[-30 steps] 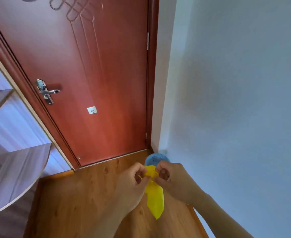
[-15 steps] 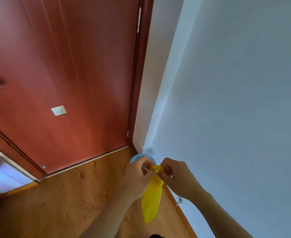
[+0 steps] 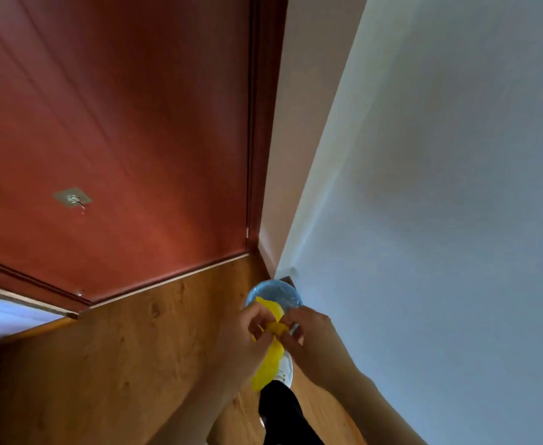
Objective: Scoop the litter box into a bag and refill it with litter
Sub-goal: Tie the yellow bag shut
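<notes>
Yellow bag (image 3: 271, 358) now partly opened (top).

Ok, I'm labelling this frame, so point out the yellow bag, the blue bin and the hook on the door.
yellow bag (image 3: 268, 364): head view, on the hanging lower part below the hands.
blue bin (image 3: 275, 292): head view, on its pale liner inside the rim.
hook (image 3: 73, 198): head view, on its square plate.

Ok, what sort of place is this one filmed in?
Probably a home hallway corner: a red-brown wooden door shut in its frame, wood-look flooring and a plain pale wall. Both hands pinch a yellow bag there.
</notes>
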